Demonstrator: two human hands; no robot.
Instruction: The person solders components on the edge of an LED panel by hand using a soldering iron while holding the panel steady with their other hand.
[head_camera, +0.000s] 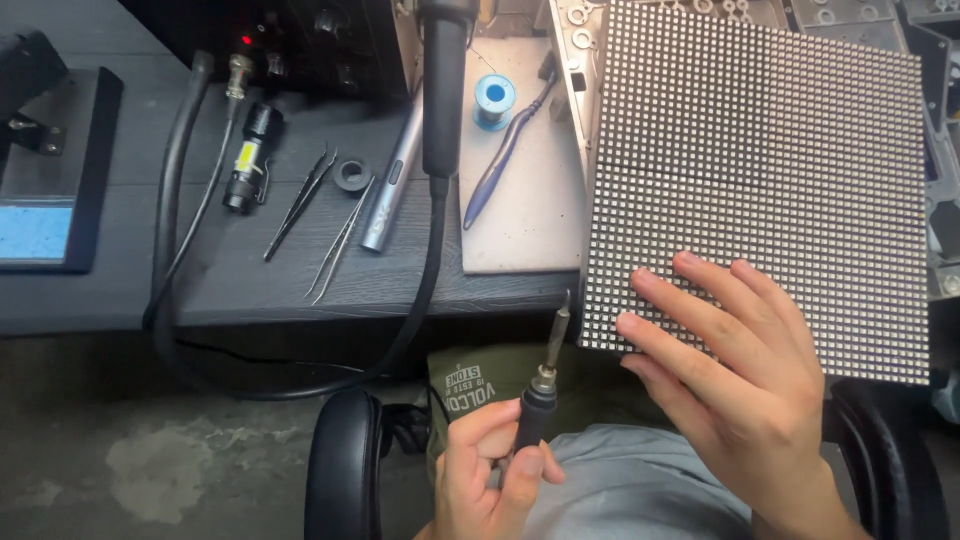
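My left hand (482, 482) is shut around the black handle of a soldering iron (545, 372), its metal tip pointing up toward the bench edge. A large LED matrix panel (760, 140), covered in a grid of small dots, lies tilted over the bench's right side. My right hand (742, 372) rests flat on the panel's lower left corner with its fingers spread and holds nothing. The iron's tip sits just left of that corner and does not touch the panel.
On the dark bench lie two tweezers (300, 205), a small flashlight (250, 160), a silver pen-shaped tool (392, 180), a blue solder spool (494, 100) and a blue-handled tool (505, 160) on a beige mat (530, 235). A black hose (170, 200) loops left. A sponge stand (40, 230) sits far left.
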